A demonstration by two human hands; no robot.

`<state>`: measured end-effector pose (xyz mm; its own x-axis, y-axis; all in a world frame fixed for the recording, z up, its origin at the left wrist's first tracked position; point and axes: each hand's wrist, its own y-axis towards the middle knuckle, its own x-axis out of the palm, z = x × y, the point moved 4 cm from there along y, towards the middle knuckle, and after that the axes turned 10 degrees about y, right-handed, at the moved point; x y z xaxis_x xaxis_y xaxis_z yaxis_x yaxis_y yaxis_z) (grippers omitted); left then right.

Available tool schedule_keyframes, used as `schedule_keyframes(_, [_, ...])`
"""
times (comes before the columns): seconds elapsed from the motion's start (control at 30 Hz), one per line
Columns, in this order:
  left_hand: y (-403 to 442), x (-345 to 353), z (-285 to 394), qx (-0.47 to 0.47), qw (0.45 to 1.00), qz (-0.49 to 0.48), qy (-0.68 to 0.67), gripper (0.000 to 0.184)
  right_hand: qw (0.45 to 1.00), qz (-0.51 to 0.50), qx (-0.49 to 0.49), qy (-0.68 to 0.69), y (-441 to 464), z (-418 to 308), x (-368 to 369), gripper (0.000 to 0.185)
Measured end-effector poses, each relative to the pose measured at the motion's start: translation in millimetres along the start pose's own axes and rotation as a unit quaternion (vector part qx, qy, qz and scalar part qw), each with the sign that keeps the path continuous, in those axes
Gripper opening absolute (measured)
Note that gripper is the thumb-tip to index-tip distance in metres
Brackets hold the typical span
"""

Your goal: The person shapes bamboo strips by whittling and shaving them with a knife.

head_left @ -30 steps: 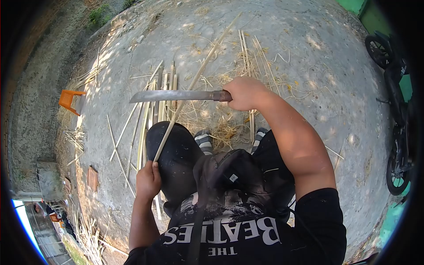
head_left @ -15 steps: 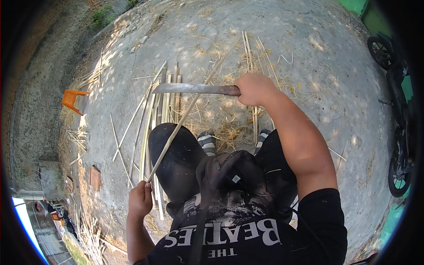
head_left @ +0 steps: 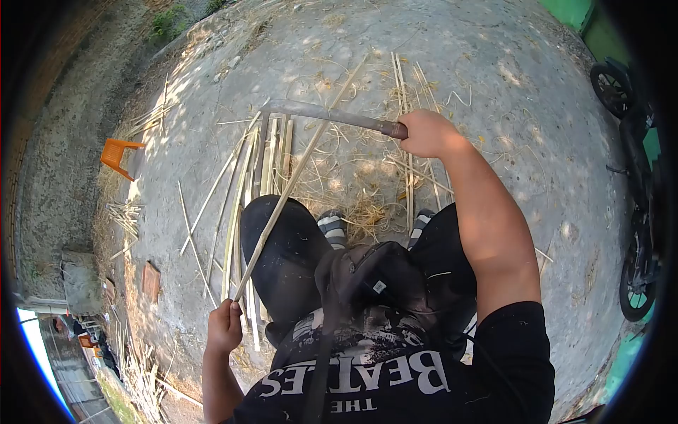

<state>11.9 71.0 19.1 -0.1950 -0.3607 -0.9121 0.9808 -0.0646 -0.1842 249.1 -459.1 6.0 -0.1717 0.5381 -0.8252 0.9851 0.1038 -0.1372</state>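
Note:
My right hand point(head_left: 427, 133) is closed round the brown handle of a machete point(head_left: 318, 111). Its long blade points left and crosses the upper part of a pale bamboo strip point(head_left: 288, 188); I cannot tell whether the two touch. Pinched in my left hand point(head_left: 224, 326) is the lower end of that strip, which slants up and away across my left knee. Beside the knee lie several cut bamboo strips point(head_left: 248, 166) on the ground. Thin curled shavings point(head_left: 367, 208) are scattered between my feet.
More long strips point(head_left: 407, 162) lie ahead of my right foot. An orange plastic stool point(head_left: 119, 158) is at the left, with piles of bamboo pieces point(head_left: 146, 385) further along that side. A brick point(head_left: 150, 281) lies at the left. A motorcycle point(head_left: 635, 184) stands at the right edge.
The machete has moved up along the strip and slightly right, its tip now raised. My left hand and the strip's lower end have shifted slightly down.

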Motion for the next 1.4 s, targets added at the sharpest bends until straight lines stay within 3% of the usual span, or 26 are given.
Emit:
schedule_keyframes(0.07, [2.2, 0.9, -3.0, 0.000, 1.000, -0.008, -0.013, 0.040, 1.000, 0.015, -0.012, -0.019, -9.0, -22.9, -0.3, 0.015])
schedule_keyframes(0.27, [2.6, 11.6, -7.8, 0.011, 0.998, 0.005, -0.054, 0.042, 0.977, -0.115, -0.154, -0.093, -32.2, -81.2, 24.0, 0.013])
schedule_keyframes(0.37, [-4.5, 10.9, -22.8, -0.021, 0.998, -0.031, -0.059, 0.042, 0.977, -0.113, -0.162, -0.082, -27.7, -77.1, 18.3, 0.014])
schedule_keyframes(0.5, [-15.1, 13.7, -40.5, -0.033, 0.997, -0.018, -0.070, 0.042, 0.999, 0.010, -0.043, 0.003, 0.3, -5.5, -1.9, 0.013])
schedule_keyframes(0.67, [-8.9, 16.0, -42.4, -0.045, 0.992, -0.047, -0.105, 0.043, 0.998, 0.054, -0.019, -0.026, -8.1, -17.4, -9.8, 0.016])
schedule_keyframes(0.87, [-5.6, 27.2, -39.6, -0.037, 0.994, -0.037, -0.095, 0.044, 0.992, -0.076, -0.086, -0.058, -33.3, -66.2, 1.7, 0.014])
schedule_keyframes(0.97, [-6.9, 23.9, -41.8, -0.033, 0.994, -0.040, -0.093, 0.044, 0.980, -0.095, -0.158, -0.077, -39.1, -85.6, 14.5, 0.013])
schedule_keyframes(1.07, [-13.9, 18.9, -43.8, -0.016, 0.999, 0.000, -0.045, 0.044, 0.990, -0.044, -0.121, -0.050, -15.8, -44.9, 7.7, 0.013])
schedule_keyframes(1.13, [-17.6, 15.8, -45.9, -0.002, 1.000, 0.009, -0.021, 0.044, 0.999, 0.045, -0.020, -0.008, -1.1, -6.7, -10.5, 0.013])
schedule_keyframes(1.23, [-11.6, 13.0, -41.1, 0.000, 1.000, 0.012, -0.007, 0.044, 0.994, 0.089, 0.056, 0.028, -0.6, 10.9, -20.5, 0.014])
schedule_keyframes(1.4, [-7.4, 12.8, -34.1, -0.017, 0.999, -0.026, -0.018, 0.045, 0.999, 0.030, -0.007, 0.013, -14.9, -16.1, -16.2, 0.014])
